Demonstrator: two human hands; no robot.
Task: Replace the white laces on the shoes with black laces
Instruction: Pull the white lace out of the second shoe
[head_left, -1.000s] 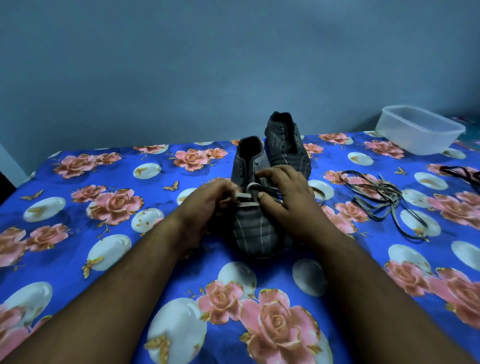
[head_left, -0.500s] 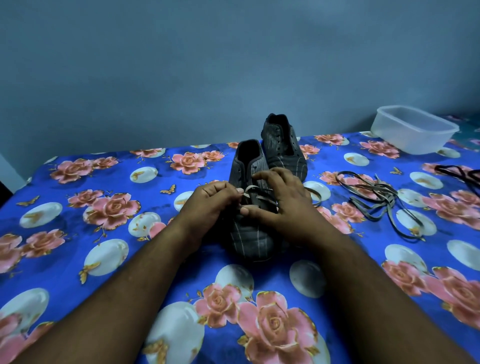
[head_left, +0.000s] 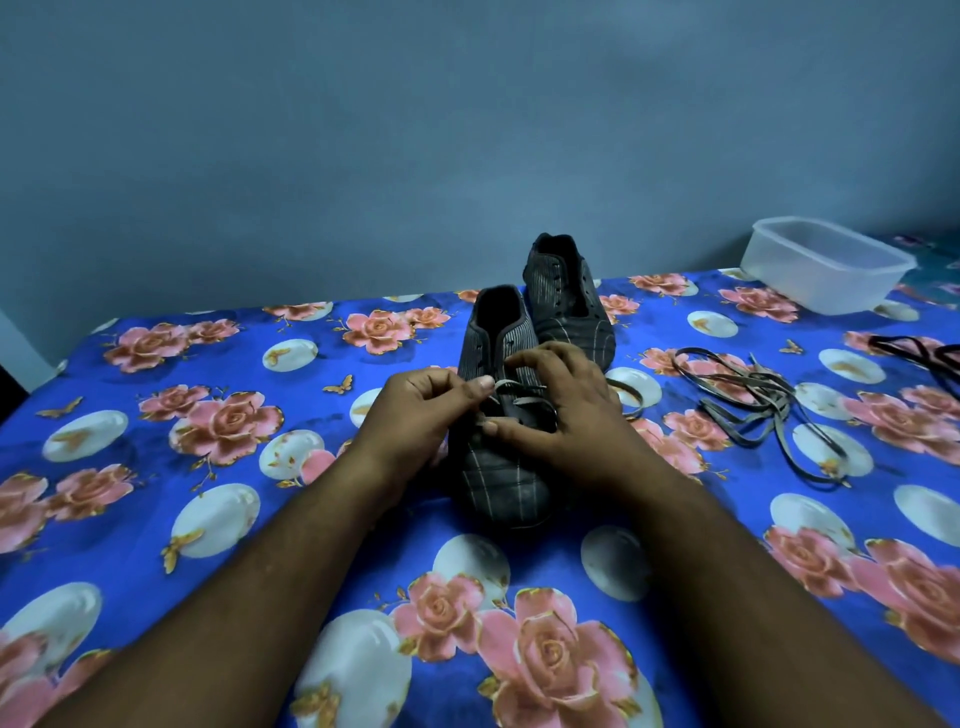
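Pinching the white lace (head_left: 506, 385), left hand (head_left: 421, 410) grip; right hand (head_left: 561, 410) presses the near shoe (head_left: 498, 467).

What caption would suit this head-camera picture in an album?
Left hand pinches the white lace on the near shoe while the right hand steadies it.

At the centre of the blue floral cloth (head_left: 249, 530), the left hand (head_left: 415, 415) pinches a pale lace (head_left: 511, 387) on the near shoe (head_left: 498, 457), while the right hand (head_left: 566, 410) rests across the same shoe with its thumb on the laces. The second shoe (head_left: 566, 296) stands touching it at 1 o'clock. A loose pale lace pile (head_left: 753, 400) lies at 3 o'clock, dark laces (head_left: 924, 353) beyond it at the edge, and a clear plastic tub (head_left: 826, 265) at 2 o'clock.
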